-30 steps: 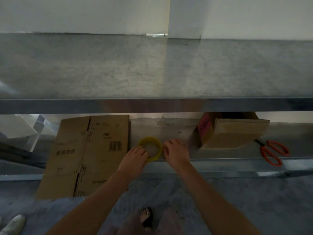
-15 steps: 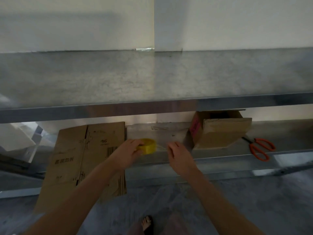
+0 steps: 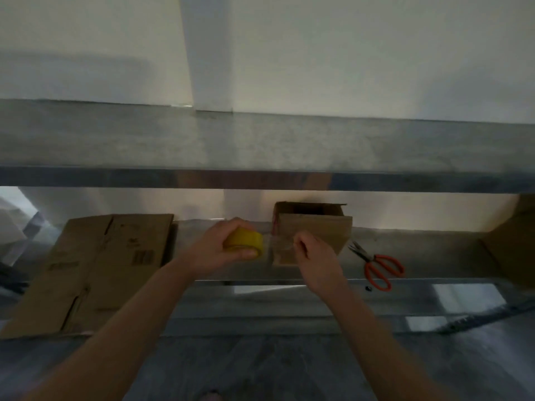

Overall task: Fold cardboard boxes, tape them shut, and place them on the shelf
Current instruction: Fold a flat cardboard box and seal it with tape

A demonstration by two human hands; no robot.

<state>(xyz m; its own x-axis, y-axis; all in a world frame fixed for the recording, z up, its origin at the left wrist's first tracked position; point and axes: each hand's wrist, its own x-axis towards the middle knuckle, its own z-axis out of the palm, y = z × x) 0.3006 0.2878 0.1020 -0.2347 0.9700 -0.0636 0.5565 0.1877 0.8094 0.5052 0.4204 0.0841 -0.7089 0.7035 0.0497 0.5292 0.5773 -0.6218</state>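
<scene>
At frame centre, the left hand (image 3: 215, 250) grips the yellow tape roll (image 3: 244, 243); just right, the right hand (image 3: 314, 260) pinches the clear tape strip (image 3: 278, 245) before the cardboard box (image 3: 315, 227).

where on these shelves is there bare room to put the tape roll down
The upper shelf is bare all along. On the lower shelf: a gap between the flat cardboard and the box, another between the scissors and the cardboard at far right. It is tight between box and scissors.
</scene>
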